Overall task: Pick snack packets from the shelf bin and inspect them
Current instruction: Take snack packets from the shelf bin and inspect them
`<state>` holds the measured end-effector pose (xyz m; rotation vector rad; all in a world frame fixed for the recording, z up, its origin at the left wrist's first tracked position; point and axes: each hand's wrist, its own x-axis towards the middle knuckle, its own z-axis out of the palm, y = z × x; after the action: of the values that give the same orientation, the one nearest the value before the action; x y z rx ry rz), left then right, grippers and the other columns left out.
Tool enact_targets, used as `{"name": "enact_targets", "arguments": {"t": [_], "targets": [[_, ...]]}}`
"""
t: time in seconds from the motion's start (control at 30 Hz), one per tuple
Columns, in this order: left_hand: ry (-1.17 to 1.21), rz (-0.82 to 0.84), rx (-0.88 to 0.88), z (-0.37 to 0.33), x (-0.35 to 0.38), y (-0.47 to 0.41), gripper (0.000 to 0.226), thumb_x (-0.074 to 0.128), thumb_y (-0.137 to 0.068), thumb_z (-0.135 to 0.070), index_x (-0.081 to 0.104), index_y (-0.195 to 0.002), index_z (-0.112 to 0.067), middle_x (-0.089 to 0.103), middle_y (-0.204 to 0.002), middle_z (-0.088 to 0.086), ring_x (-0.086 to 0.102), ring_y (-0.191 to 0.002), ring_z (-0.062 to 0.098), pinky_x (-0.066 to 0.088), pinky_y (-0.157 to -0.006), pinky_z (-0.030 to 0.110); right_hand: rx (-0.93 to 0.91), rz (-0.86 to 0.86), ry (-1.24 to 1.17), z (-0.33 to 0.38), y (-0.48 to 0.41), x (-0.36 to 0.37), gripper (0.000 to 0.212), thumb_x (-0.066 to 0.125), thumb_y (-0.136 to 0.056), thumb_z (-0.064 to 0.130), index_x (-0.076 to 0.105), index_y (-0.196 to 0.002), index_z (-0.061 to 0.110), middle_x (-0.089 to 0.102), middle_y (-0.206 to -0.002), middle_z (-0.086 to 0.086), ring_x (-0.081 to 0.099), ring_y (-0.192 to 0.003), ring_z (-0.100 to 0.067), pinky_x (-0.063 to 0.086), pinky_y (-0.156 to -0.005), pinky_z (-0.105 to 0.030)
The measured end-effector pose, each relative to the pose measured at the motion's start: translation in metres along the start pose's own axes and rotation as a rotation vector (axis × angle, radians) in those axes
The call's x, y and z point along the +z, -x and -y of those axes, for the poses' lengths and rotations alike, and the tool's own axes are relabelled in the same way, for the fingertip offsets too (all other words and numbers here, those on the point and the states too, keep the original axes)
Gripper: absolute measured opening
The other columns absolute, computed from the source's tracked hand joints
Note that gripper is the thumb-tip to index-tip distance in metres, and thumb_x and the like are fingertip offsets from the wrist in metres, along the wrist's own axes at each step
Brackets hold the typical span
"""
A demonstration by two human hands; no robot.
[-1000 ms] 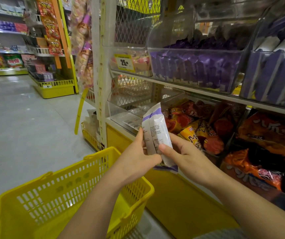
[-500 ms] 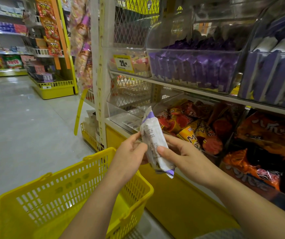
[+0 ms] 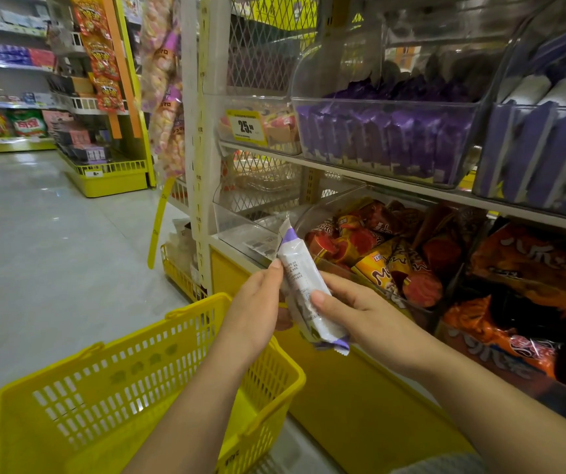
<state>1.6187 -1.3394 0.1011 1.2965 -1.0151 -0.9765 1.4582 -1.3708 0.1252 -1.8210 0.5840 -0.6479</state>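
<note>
One snack packet point(image 3: 304, 289), white with purple ends, sits at the centre of the frame, held up in front of the lower shelf. Its long axis slants from upper left to lower right: the upper end points up towards the shelf and the lower crimped end hangs towards the bottom of the frame, with the small-print side facing the camera. The left hand point(image 3: 254, 313) grips its left edge, thumb tip high on the wrapper. The right hand point(image 3: 353, 309) pinches the lower half, thumb pressed on the printed face and fingers curled behind. Just behind the hands is a bin of red and orange packets point(image 3: 377, 248); above it, upper centre, a clear bin of purple packets point(image 3: 377, 138). A yellow basket point(image 3: 104, 388) fills the lower left.
</note>
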Motion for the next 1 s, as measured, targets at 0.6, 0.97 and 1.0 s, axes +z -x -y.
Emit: {"name": "enact_targets", "arguments": {"t": [0.6, 0.97, 1.0], "targets": [[0.447, 0.100, 0.061, -0.086, 0.047, 0.053, 0.024, 0.051, -0.098, -0.008, 0.060, -0.119, -0.014, 0.073, -0.106, 0.013, 0.073, -0.089, 0.030, 0.061, -0.065, 0.044, -0.183, -0.367, 0.096, 0.073, 0.068, -0.018, 0.057, 0.078, -0.076, 0.014, 0.058, -0.126, 0.030, 0.070, -0.112, 0.015, 0.067, -0.103, -0.006, 0.052, -0.089, -0.027], [0.092, 0.518, 0.334, -0.187, 0.129, 0.082, 0.018, 0.063, -0.091, -0.027, 0.073, -0.105, -0.032, 0.074, -0.104, -0.007, 0.070, -0.092, 0.007, 0.054, -0.075, 0.028, -0.410, -0.698, 0.428, 0.166, 0.137, -0.090, 0.032, 0.070, -0.068, 0.055, 0.068, -0.093, 0.036, 0.050, -0.130, 0.033, 0.042, -0.124, 0.017, 0.036, -0.094, -0.004], [0.045, 0.514, 0.352, -0.194, 0.138, 0.084, 0.017, 0.058, -0.094, -0.034, 0.075, -0.097, -0.035, 0.075, -0.097, -0.011, 0.069, -0.084, 0.002, 0.050, -0.070, 0.024, -0.393, -0.744, 0.438, 0.174, 0.142, -0.100, 0.027, 0.072, -0.070, 0.052, 0.069, -0.089, 0.033, 0.049, -0.137, 0.024, 0.042, -0.128, 0.010, 0.042, -0.097, -0.016]]}}
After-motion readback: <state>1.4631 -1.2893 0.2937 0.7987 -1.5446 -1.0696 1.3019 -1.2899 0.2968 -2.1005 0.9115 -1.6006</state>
